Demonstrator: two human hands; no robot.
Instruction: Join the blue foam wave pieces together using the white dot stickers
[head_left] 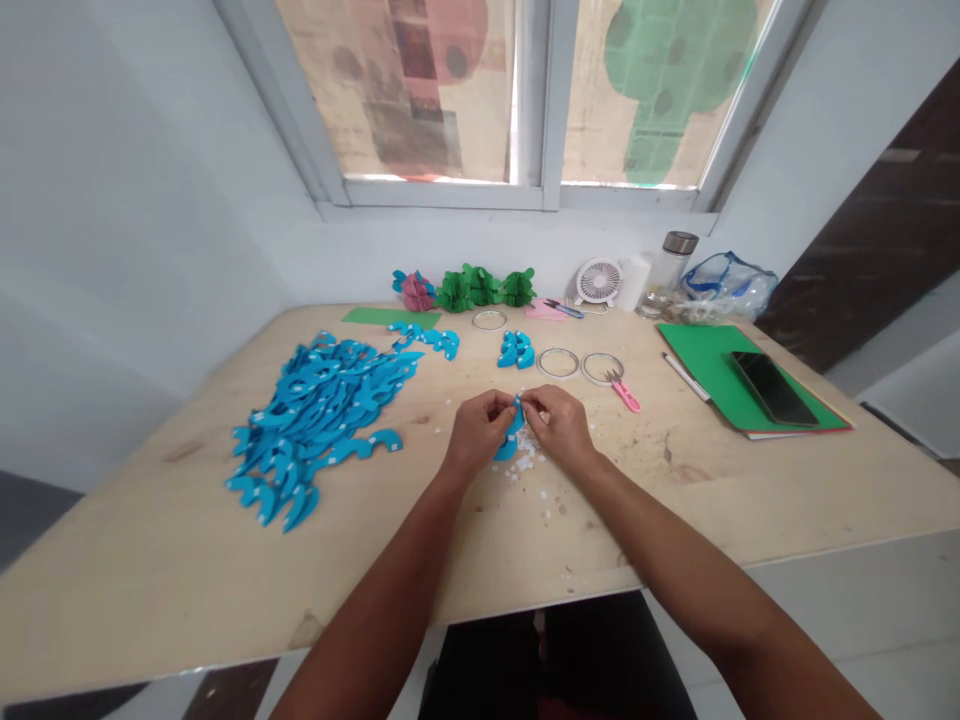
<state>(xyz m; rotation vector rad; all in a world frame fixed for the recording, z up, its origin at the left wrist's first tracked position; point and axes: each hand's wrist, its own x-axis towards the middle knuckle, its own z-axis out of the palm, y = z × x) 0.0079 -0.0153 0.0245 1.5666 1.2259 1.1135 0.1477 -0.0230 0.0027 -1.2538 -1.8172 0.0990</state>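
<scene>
Between my two hands is a blue paper piece (509, 448), its lower part hanging toward the table. My left hand (480, 430) pinches its upper left edge, and my right hand (556, 422) pinches the top from the right, the fingertips almost touching. Small white scraps (525, 462) lie below and beside the hands. To the left spreads a large pile of blue curved pieces (322, 400) with white squares on them. Just beyond my hands sits a small blue folded bundle (516, 349).
Metal rings (558, 363) and pink-handled snips (625, 393) lie ahead on the right. A black phone (774, 387) rests on a green folder (697, 350), beside a pen (685, 377). Green paper shapes (480, 287), a white fan (599, 283) and a bottle (670, 268) line the wall.
</scene>
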